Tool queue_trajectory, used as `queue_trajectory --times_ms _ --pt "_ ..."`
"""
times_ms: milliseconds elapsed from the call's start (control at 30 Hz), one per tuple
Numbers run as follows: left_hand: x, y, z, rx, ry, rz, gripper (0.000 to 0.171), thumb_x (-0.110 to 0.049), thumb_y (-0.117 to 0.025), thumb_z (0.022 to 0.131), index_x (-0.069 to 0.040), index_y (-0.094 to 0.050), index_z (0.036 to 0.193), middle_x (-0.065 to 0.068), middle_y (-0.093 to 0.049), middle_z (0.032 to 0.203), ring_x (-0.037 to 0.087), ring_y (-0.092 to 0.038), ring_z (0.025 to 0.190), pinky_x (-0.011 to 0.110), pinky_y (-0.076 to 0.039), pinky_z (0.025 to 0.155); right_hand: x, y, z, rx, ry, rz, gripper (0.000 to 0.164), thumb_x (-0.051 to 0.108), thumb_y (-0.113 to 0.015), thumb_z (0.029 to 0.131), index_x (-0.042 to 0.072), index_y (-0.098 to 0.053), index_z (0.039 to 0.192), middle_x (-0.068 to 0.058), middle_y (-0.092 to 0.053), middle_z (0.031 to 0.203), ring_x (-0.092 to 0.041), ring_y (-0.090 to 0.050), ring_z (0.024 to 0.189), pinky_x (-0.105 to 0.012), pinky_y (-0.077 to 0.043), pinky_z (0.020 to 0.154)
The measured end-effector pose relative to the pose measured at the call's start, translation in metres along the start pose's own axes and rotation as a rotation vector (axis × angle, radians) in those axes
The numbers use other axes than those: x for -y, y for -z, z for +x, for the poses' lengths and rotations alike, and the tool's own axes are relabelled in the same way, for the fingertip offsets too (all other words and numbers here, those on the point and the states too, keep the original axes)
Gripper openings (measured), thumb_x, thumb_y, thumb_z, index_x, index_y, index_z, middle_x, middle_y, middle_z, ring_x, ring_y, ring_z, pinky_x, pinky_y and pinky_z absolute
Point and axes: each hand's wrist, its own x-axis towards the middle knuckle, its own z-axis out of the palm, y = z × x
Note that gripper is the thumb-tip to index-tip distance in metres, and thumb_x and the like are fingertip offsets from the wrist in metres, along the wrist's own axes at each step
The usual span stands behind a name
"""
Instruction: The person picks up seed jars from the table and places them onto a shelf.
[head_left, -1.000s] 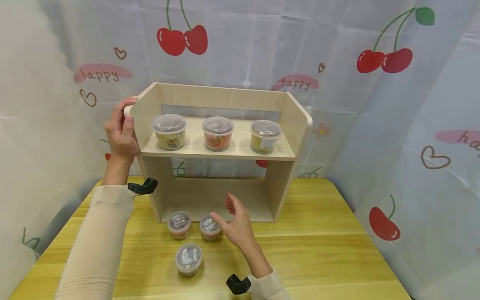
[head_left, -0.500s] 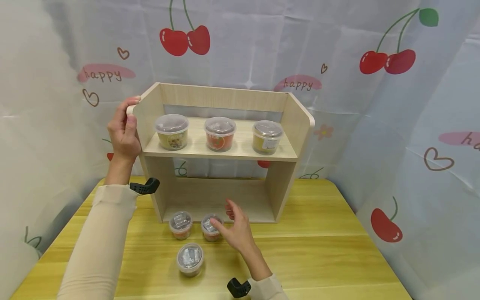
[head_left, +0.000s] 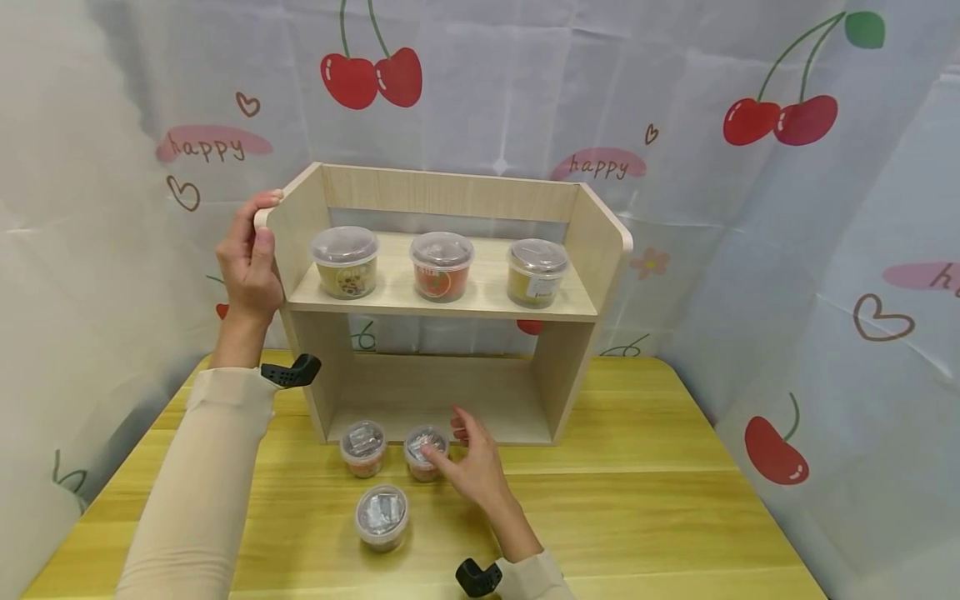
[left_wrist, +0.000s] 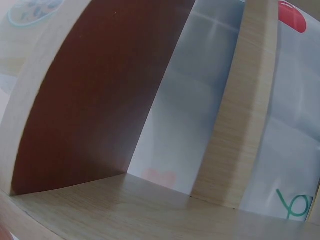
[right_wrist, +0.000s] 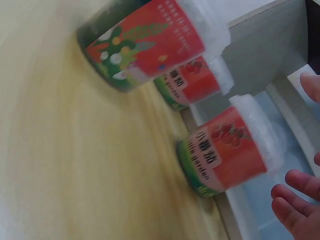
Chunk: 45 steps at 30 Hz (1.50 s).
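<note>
My left hand [head_left: 251,258] grips the front edge of the upper left side panel of a two-tier wooden shelf [head_left: 296,242]. The left wrist view shows a dark inner face [left_wrist: 95,100] of the wood. At the shelf's lower front, my right hand [head_left: 480,467] is beside a small lidded plastic tub [head_left: 420,467], fingers spread and thumb over its lid. In the right wrist view that tub [right_wrist: 225,150] has a red tomato label and stands apart from the visible fingertips. A similar tub [head_left: 363,454] stands to its left, and a third tub [head_left: 382,525] is nearer me.
On the upper board stand a yellow-labelled tub [head_left: 347,271], a red-labelled tub [head_left: 442,275] and another yellow tub [head_left: 537,279]. The lower board [head_left: 442,392] lies behind the small tubs. A patterned curtain [head_left: 465,92] hangs behind the yellow wooden table [head_left: 637,500].
My right hand has come down slightly towards the middle tub, and its thumb now overlaps the lid more. The left hand keeps its grip on the shelf; the head view has shifted a little.
</note>
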Motion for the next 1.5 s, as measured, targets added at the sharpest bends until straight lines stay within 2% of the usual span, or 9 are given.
queue_trajectory --times_ms 133,300,500,800,1033,1233,1500 --pt "0.001 0.001 0.000 -0.006 0.006 -0.008 0.042 -0.009 -0.041 0.090 0.020 -0.055 0.115 0.024 -0.063 0.118 0.024 -0.057 0.114 0.033 -0.040 0.102 -0.007 -0.004 -0.001 0.012 0.005 -0.008 0.080 0.040 -0.077 0.083 -0.004 -0.045 0.142 -0.021 -0.059 0.120 -0.032 -0.060 0.105 -0.046 -0.049 0.092" --pt "0.002 0.001 0.000 -0.005 0.014 -0.022 0.041 -0.008 -0.040 0.090 0.018 -0.055 0.116 0.021 -0.064 0.119 0.024 -0.057 0.115 0.033 -0.040 0.102 -0.013 -0.008 -0.003 0.028 -0.006 -0.007 0.081 0.039 -0.079 0.081 -0.003 -0.045 0.142 -0.018 -0.059 0.118 -0.032 -0.061 0.103 -0.045 -0.050 0.091" --pt "0.004 0.002 0.000 0.007 0.014 -0.037 0.039 -0.007 -0.040 0.090 0.017 -0.056 0.116 0.022 -0.063 0.120 0.025 -0.057 0.112 0.030 -0.043 0.098 -0.016 -0.013 -0.005 0.055 -0.033 -0.031 0.085 0.042 -0.081 0.079 0.001 -0.045 0.143 -0.014 -0.059 0.118 -0.028 -0.061 0.104 -0.043 -0.050 0.091" --pt "0.003 0.001 0.000 0.000 0.007 -0.038 0.039 -0.007 -0.041 0.090 0.018 -0.056 0.116 0.021 -0.063 0.120 0.025 -0.057 0.112 0.031 -0.042 0.099 -0.019 -0.019 -0.006 0.084 -0.028 -0.049 0.089 0.045 -0.082 0.077 0.001 -0.044 0.144 -0.008 -0.059 0.115 -0.020 -0.058 0.096 -0.037 -0.051 0.085" --pt "0.003 -0.001 0.001 -0.005 0.006 -0.053 0.039 -0.007 -0.041 0.089 0.019 -0.056 0.114 0.020 -0.064 0.118 0.026 -0.057 0.113 0.031 -0.043 0.099 -0.024 -0.023 -0.007 0.109 -0.016 -0.020 0.091 0.043 -0.083 0.077 0.000 -0.042 0.145 -0.014 -0.059 0.129 -0.026 -0.061 0.109 -0.041 -0.050 0.091" --pt "0.003 0.000 0.001 -0.004 0.008 -0.051 0.039 -0.007 -0.041 0.089 0.020 -0.055 0.115 0.022 -0.064 0.118 0.026 -0.057 0.113 0.032 -0.042 0.099 -0.026 -0.026 -0.007 0.123 -0.037 -0.016 0.093 0.044 -0.083 0.076 0.001 -0.040 0.146 -0.017 -0.054 0.136 -0.031 -0.056 0.121 -0.048 -0.045 0.099" --pt "0.003 0.001 0.001 -0.004 0.005 -0.043 0.039 -0.007 -0.041 0.090 0.020 -0.054 0.115 0.022 -0.063 0.119 0.027 -0.057 0.112 0.031 -0.043 0.098 -0.027 -0.027 -0.006 0.121 -0.030 -0.015 0.090 0.042 -0.082 0.078 0.000 -0.041 0.146 -0.016 -0.056 0.134 -0.030 -0.057 0.120 -0.047 -0.046 0.098"
